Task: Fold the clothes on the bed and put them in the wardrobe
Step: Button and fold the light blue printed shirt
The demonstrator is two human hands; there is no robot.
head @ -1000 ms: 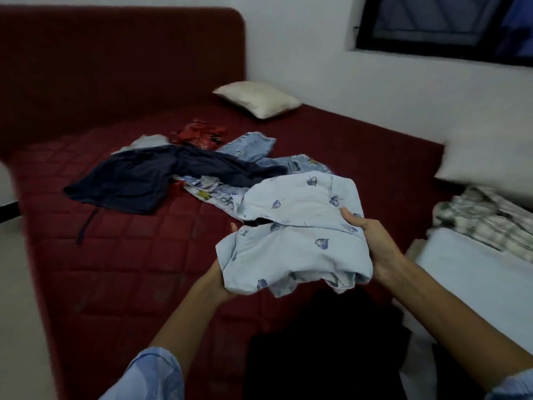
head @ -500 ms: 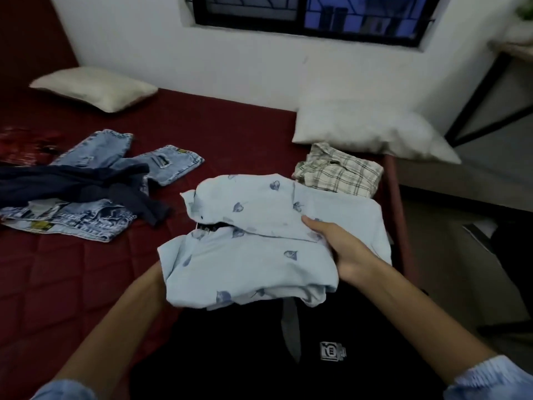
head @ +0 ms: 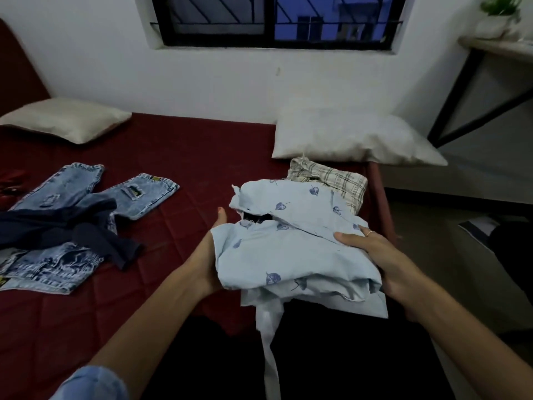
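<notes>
Fingers of the right hand [head: 383, 264] curl over the top and right edge of the folded pale blue shirt [head: 291, 249], thumb side pressing the upper layer down. Left hand [head: 207, 255] cups the bundle's left edge; only its thumb tip shows above the cloth, the other fingers are hidden under it, so their exact lie cannot be told. Both hands carry the shirt above the near right corner of the bed [head: 178, 157].

Shirt: thin woven cotton by the look, leaf print, light and limp. Fold is loose; collar gapes open at the top, and a white strip of cloth [head: 269, 342] hangs free from the underside. Likely to slump or unfold if held by one edge. Best support: flat palm beneath, other hand on top, sandwiching the layers; tuck the dangling strip first.

Just beyond it, a folded checked shirt [head: 334, 180] lies on the bed, touching a white pillow [head: 354, 140]. Well to the left: unfolded jeans [head: 86, 197] with a dark navy garment [head: 72, 229] draped across them. Second pillow [head: 66, 119] at far left. Window [head: 274, 21] above. Wardrobe not in view.
</notes>
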